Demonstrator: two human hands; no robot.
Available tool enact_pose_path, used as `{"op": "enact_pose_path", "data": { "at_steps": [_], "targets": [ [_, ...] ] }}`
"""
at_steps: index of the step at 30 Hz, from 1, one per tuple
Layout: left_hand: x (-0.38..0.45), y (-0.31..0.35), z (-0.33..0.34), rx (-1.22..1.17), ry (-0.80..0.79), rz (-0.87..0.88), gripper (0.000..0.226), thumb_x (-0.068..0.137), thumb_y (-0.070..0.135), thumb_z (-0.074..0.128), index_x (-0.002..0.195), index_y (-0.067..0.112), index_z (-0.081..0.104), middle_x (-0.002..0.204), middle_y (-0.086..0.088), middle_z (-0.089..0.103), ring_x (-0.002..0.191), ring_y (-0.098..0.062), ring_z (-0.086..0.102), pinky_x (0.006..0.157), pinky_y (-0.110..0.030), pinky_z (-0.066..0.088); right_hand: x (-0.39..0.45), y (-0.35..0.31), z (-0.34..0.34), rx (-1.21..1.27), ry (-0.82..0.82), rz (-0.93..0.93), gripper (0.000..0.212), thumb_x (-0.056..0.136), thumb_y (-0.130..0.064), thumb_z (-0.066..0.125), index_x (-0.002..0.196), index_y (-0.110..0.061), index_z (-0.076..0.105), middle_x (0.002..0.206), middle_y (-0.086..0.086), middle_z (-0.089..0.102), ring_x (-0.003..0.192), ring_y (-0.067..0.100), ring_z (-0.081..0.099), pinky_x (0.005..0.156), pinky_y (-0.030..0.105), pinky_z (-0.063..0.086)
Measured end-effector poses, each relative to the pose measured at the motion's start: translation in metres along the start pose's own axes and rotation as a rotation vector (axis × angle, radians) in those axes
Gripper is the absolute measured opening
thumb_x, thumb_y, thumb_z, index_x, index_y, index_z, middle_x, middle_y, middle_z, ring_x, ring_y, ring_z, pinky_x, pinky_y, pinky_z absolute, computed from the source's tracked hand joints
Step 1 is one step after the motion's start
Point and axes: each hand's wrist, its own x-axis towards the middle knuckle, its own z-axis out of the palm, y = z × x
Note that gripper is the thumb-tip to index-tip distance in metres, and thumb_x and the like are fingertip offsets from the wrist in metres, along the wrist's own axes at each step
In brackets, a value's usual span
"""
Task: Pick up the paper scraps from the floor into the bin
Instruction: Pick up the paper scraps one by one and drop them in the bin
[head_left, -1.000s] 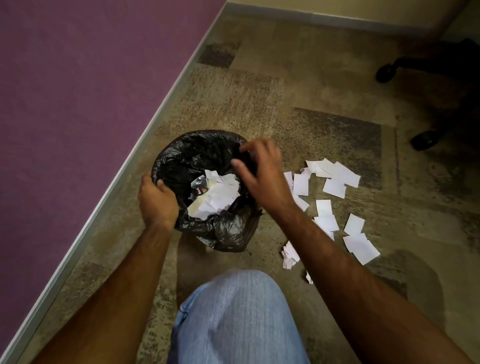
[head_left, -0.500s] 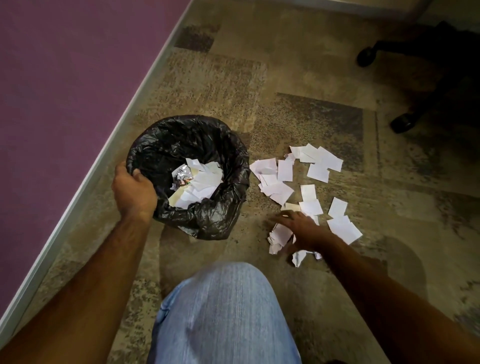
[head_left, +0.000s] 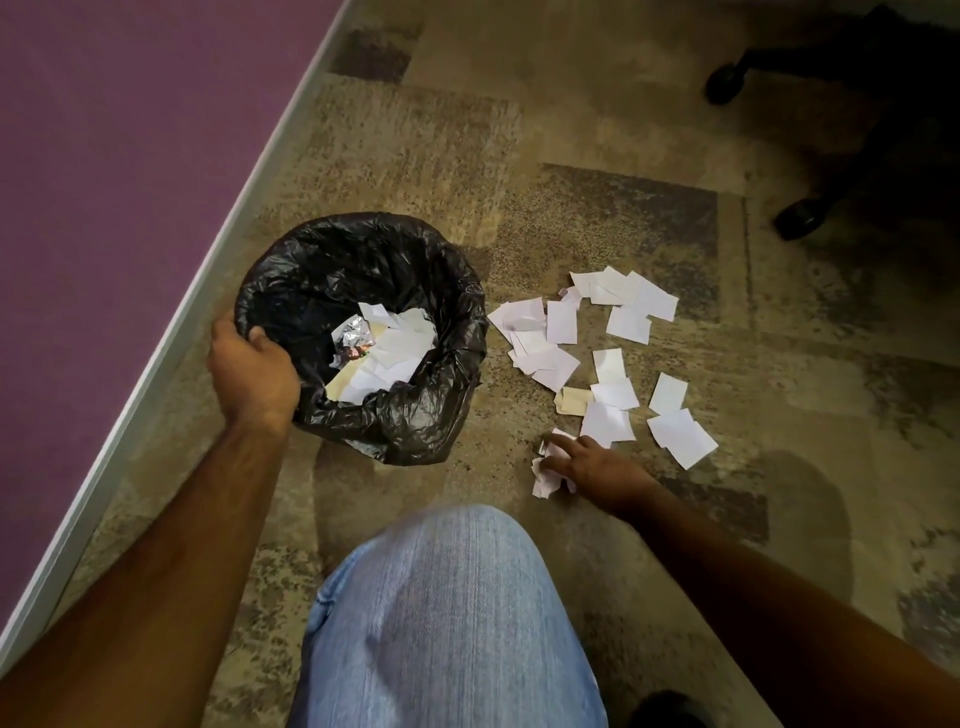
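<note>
right hand (head_left: 592, 467) on crumpled paper scraps (head_left: 548, 475), bin (head_left: 415, 436) leftward

chair base (head_left: 841, 130) cut off (top right), lost in shadow.

Glossy crinkled plastic bin liner (head_left: 415, 415), matt paper scraps (head_left: 618, 332), rough mottled carpet (head_left: 597, 208).

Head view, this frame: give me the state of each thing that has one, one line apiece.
bin: upright on the carpet, lined with a black bag, part filled with paper scraps and a foil wrapper.
left hand: grips the bin's rim.
right hand: on the floor, fingers curled round a small bunch of scraps.
loose paper scraps: scattered flat on the carpet right of the bin.
</note>
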Motion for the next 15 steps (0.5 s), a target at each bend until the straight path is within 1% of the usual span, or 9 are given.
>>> {"op": "enact_pose_path", "data": {
  "at_steps": [2,4,5,7,9,11,13,15],
  "targets": [
    [0.000,-0.001,0.000,0.000,0.001,0.001,0.035,0.107,0.018,0.044,0.140,0.011,0.055,0.132,-0.012,0.065,0.118,-0.030,0.063,0.092,-0.025,0.041,0.001,-0.004,0.001,0.010,0.009,0.021,0.065,0.103,-0.014,0.057,0.159,-0.035,0.031,0.173,0.003,0.008,0.148,0.032,0.032,0.091,0.040,0.055],
    [0.001,-0.002,0.001,-0.002,0.002,0.000,0.035,0.107,0.018,0.045,0.140,0.011,0.055,0.131,-0.011,0.065,0.119,-0.030,0.063,0.093,-0.026,0.042,0.001,-0.009,0.003,0.038,0.029,0.056,0.063,0.102,-0.015,0.059,0.157,-0.031,0.033,0.172,0.003,0.013,0.149,0.032,0.032,0.093,0.041,0.055],
    [0.001,-0.002,0.001,0.000,0.004,0.000,0.035,0.107,0.018,0.045,0.139,0.011,0.056,0.131,-0.012,0.065,0.118,-0.030,0.063,0.093,-0.027,0.043,0.000,-0.011,0.003,0.044,0.047,0.071,0.061,0.102,-0.016,0.058,0.156,-0.029,0.035,0.170,0.004,0.018,0.146,0.033,0.035,0.093,0.041,0.055],
    [0.001,-0.002,0.000,0.003,0.003,-0.004,0.035,0.106,0.018,0.045,0.138,0.010,0.056,0.130,-0.013,0.066,0.117,-0.032,0.063,0.093,-0.028,0.045,-0.001,-0.014,0.002,0.050,0.073,0.088,0.053,0.102,-0.018,0.058,0.152,-0.026,0.042,0.163,0.005,0.029,0.137,0.031,0.043,0.086,0.041,0.057],
    [0.001,-0.001,0.000,0.002,-0.001,-0.007,0.035,0.106,0.018,0.045,0.138,0.010,0.055,0.129,-0.014,0.066,0.116,-0.032,0.064,0.092,-0.029,0.045,-0.001,-0.015,0.001,0.021,0.079,0.089,0.042,0.102,-0.019,0.056,0.144,-0.025,0.052,0.157,0.005,0.036,0.130,0.029,0.045,0.080,0.039,0.056],
    [0.001,-0.001,-0.001,-0.002,-0.006,-0.005,0.035,0.106,0.018,0.045,0.138,0.010,0.055,0.129,-0.014,0.066,0.116,-0.033,0.064,0.094,-0.031,0.047,0.000,-0.012,-0.001,0.003,0.075,0.096,0.034,0.103,-0.021,0.056,0.137,-0.024,0.060,0.154,0.004,0.040,0.127,0.028,0.045,0.079,0.037,0.053],
    [0.001,0.000,-0.001,0.003,-0.007,-0.009,0.035,0.106,0.017,0.045,0.139,0.010,0.055,0.130,-0.014,0.066,0.117,-0.033,0.063,0.093,-0.031,0.046,0.003,-0.005,-0.002,0.020,0.060,0.131,0.033,0.102,-0.023,0.058,0.135,-0.019,0.062,0.148,0.007,0.046,0.122,0.027,0.049,0.078,0.037,0.050],
    [0.001,0.000,-0.001,0.007,-0.004,-0.014,0.036,0.106,0.018,0.045,0.140,0.010,0.054,0.130,-0.013,0.066,0.117,-0.032,0.063,0.093,-0.030,0.045,0.006,0.004,-0.006,0.053,0.058,0.166,0.036,0.098,-0.027,0.065,0.132,-0.015,0.063,0.136,0.007,0.052,0.113,0.025,0.054,0.071,0.034,0.046]
  ]
}}
